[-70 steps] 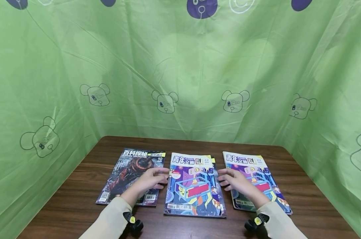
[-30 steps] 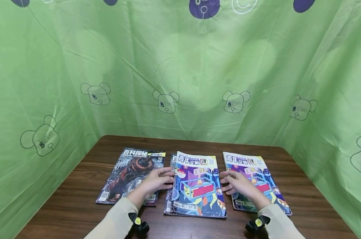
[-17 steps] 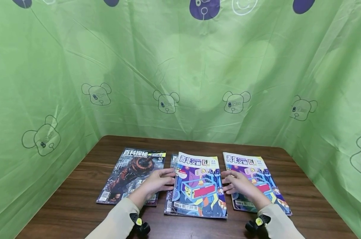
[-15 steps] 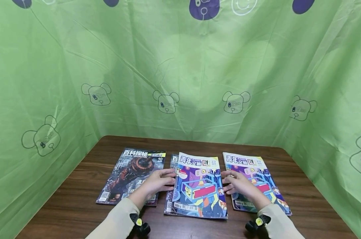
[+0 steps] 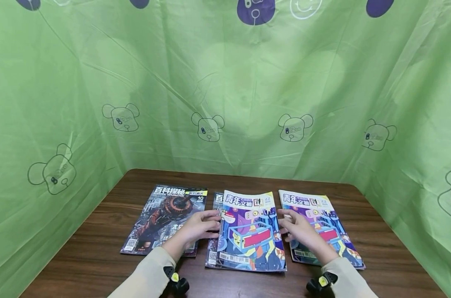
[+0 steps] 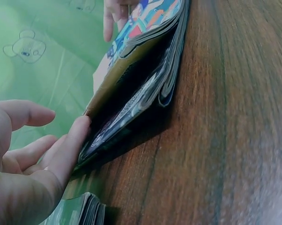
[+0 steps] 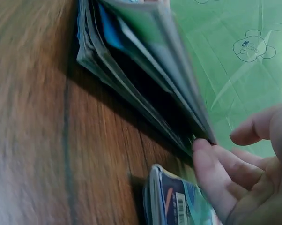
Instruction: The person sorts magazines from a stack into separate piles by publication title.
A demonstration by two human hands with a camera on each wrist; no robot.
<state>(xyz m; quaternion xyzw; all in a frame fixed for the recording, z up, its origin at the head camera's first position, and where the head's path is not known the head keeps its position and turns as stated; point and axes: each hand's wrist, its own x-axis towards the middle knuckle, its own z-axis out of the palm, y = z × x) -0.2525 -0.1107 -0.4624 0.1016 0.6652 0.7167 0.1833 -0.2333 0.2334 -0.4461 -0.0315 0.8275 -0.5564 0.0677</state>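
Observation:
In the head view, a purple-and-blue magazine lies over a dark magazine, whose left strip shows beneath it. My left hand is at the top magazine's left edge, a fingertip touching it in the left wrist view, where a dark gap parts its left side from the stack below. Opposite, my right hand has fingertips at the right edge. The right wrist view shows that side raised too, with a fingertip against it. Both hands keep their fingers loosely extended, curled round nothing.
Left on the brown wooden table lies a dark magazine, partly under my left hand. Right lies another purple-and-blue magazine on others, partly under my right forearm. A green curtain hangs behind and at both sides.
The middle top magazine has slid right and turned slightly, uncovering the dark magazine's left strip. My left hand has followed it right, my right hand slightly. The side stacks have stayed put.

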